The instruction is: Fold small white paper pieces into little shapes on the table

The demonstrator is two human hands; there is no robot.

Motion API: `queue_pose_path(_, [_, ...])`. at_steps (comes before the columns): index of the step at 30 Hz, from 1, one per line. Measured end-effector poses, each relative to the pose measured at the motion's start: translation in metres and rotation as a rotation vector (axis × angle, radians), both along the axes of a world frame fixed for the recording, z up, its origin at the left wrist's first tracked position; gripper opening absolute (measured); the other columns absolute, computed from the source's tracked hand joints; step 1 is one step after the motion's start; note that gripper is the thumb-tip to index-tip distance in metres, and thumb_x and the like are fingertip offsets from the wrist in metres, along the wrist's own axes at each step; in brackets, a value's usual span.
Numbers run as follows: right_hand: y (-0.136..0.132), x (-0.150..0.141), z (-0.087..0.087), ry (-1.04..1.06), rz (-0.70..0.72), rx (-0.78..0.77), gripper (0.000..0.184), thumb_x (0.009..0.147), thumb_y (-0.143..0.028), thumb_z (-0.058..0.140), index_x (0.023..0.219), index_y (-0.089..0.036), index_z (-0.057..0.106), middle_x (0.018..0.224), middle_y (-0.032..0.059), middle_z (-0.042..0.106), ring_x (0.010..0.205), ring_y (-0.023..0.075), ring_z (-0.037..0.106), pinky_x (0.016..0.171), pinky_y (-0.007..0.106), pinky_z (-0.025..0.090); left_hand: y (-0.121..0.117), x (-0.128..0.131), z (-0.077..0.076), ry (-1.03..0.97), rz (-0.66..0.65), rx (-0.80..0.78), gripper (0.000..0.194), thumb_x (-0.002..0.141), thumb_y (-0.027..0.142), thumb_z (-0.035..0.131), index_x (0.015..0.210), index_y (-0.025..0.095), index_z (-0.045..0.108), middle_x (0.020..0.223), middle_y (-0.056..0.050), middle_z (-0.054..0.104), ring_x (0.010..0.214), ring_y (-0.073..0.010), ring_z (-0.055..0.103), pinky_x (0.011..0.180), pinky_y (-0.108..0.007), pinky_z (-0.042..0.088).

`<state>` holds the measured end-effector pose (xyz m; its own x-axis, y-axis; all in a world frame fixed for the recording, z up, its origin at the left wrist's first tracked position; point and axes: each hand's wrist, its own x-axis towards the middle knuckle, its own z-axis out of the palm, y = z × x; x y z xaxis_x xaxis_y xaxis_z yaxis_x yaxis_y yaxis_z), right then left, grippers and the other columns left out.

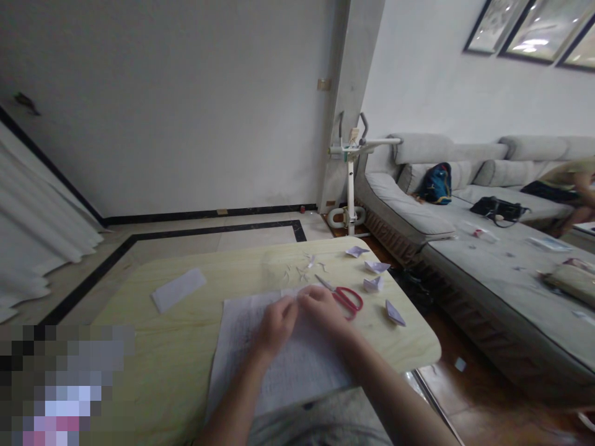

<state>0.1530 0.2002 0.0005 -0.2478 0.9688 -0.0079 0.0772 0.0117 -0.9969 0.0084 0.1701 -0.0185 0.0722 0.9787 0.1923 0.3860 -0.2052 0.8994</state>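
Note:
Over a large sheet of paper with print or writing (242, 347), my left hand (281, 316) and my right hand (320, 305) meet with fingers closed in a pinch. A bit of white paper shows between the fingertips; whether it is a separate piece or the sheet's far edge I cannot tell. Red-handled scissors (349, 300) lie just right of my right hand, blades towards the far left. Beyond my hands are thin paper scraps (303, 274). Several small folded paper boats stand along the table's right side, among them one at the far corner (357, 251) and one nearer me (395, 313).
A folded white paper strip (179, 289) lies on the left of the pale wooden table (153, 359). Right of the table runs a grey sofa (502, 279) with a blue backpack (437, 184) and a black bag (499, 209). A person (569, 183) sits at its far right.

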Motion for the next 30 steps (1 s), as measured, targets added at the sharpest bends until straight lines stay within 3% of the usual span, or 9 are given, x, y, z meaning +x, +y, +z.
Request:
queue_pose_path(14, [0.0014, -0.0027, -0.0069, 0.083, -0.032, -0.026, 0.005, 0.071, -0.023, 0.062, 0.073, -0.018, 0.062, 0.066, -0.0018, 0.059, 0.063, 0.0135, 0.053, 0.056, 0.022, 0.039, 0.0018, 0.0002, -0.0035, 0.031, -0.017, 0.061, 0.027, 0.09, 0.033, 0.046, 0.073, 0.017, 0.059, 0.061, 0.001, 0.056, 0.058, -0.0142, 0.051, 0.055, -0.023, 0.035])
queue_pose_path(20, [0.0016, -0.0004, -0.0068, 0.022, -0.029, 0.041, 0.005, 0.072, -0.022, 0.063, 0.072, -0.017, 0.064, 0.066, -0.0012, 0.06, 0.064, 0.0141, 0.054, 0.058, 0.023, 0.041, -0.0015, 0.002, 0.0027, 0.019, -0.051, 0.069, 0.025, 0.09, 0.03, 0.046, 0.094, 0.018, 0.067, 0.082, -0.005, 0.069, 0.076, -0.0196, 0.062, 0.067, -0.025, 0.042])
queue_pose_path(24, [0.0037, 0.0026, -0.0071, 0.083, -0.013, 0.031, 0.015, 0.074, -0.031, 0.065, 0.069, -0.017, 0.061, 0.066, -0.0004, 0.059, 0.063, 0.0137, 0.052, 0.057, 0.023, 0.04, -0.0016, 0.0032, 0.0021, 0.031, -0.012, 0.049, 0.025, 0.09, 0.034, 0.048, 0.081, 0.017, 0.064, 0.069, -0.002, 0.062, 0.065, -0.0162, 0.056, 0.06, -0.024, 0.038])
queue_pose_path(30, [0.004, -0.0019, -0.0099, 0.062, -0.048, 0.078, 0.024, 0.077, -0.038, 0.062, 0.067, -0.017, 0.056, 0.063, -0.0012, 0.055, 0.061, 0.0131, 0.05, 0.057, 0.023, 0.039, 0.0004, 0.0042, -0.0005, -0.136, 0.046, -0.025, 0.032, 0.091, 0.04, 0.045, 0.069, 0.018, 0.053, 0.06, 0.003, 0.048, 0.057, -0.012, 0.045, 0.054, -0.022, 0.033])
